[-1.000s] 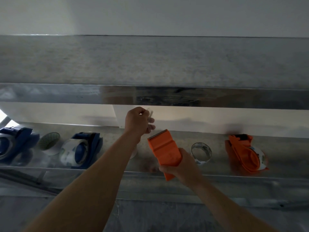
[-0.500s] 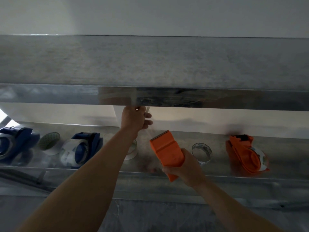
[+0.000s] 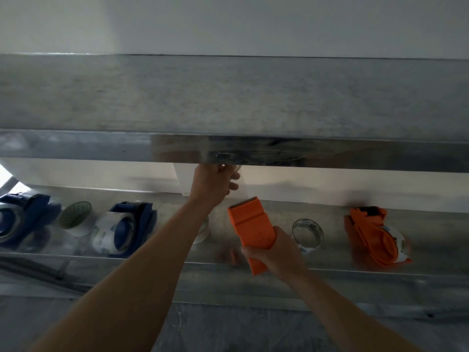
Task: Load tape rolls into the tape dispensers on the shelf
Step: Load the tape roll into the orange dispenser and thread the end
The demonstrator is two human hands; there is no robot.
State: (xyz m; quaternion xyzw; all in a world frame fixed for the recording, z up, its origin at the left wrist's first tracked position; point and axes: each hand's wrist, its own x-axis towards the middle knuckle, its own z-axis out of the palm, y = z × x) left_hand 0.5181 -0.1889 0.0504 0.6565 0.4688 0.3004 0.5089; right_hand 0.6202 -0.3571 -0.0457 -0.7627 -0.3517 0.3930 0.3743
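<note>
My right hand (image 3: 275,252) grips an orange tape dispenser (image 3: 250,228) by its handle, blade end pointing up, just above the metal shelf (image 3: 330,265). My left hand (image 3: 214,185) is raised under the upper shelf's front lip and pinches a strip of clear tape (image 3: 241,184) that runs down to the dispenser's blade. A clear tape roll (image 3: 307,232) stands on the shelf right of the dispenser. Another roll (image 3: 203,231) is partly hidden behind my left forearm.
A second orange dispenser (image 3: 375,235) holding a roll lies at the right. Two blue dispensers (image 3: 127,224) (image 3: 22,217) with rolls and a loose roll (image 3: 76,219) sit at the left. The upper shelf (image 3: 228,97) overhangs close above my left hand.
My left hand has risen from beside the dispenser's blade to the upper shelf's lip, drawing the tape strip longer. My right hand and the orange dispenser shifted slightly right.
</note>
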